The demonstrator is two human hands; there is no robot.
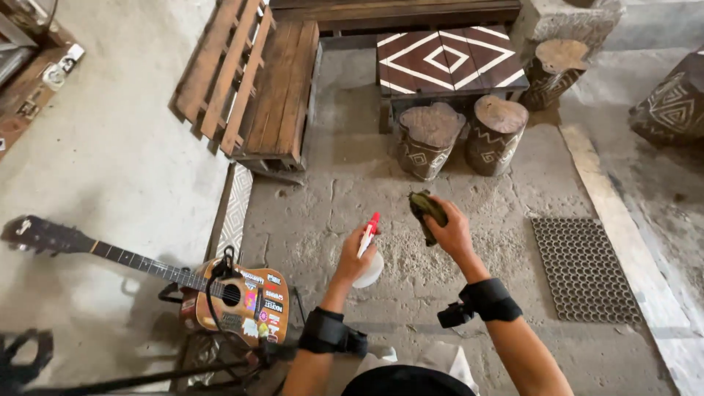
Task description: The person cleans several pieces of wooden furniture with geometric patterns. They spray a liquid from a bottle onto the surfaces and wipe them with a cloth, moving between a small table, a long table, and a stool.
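standing on the rough concrete floor (352, 191), the person held a small white spray bottle (369, 258) with a red nozzle in the left hand (357, 258), fingers curled tight round its body. the right hand (452, 232), raised just beside it, gripped a crumpled dark green cloth (426, 213), fingers closed over the wad. both wrists wore black straps. a stickered acoustic guitar (235, 297) leaned on a stand at the left, and two carved log stools (460, 132) stood ahead by a painted table (447, 62).

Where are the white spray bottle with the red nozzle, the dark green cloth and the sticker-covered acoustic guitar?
white spray bottle (371, 268), head view, lower body.
dark green cloth (425, 210), head view, middle.
sticker-covered acoustic guitar (258, 302), head view, body.
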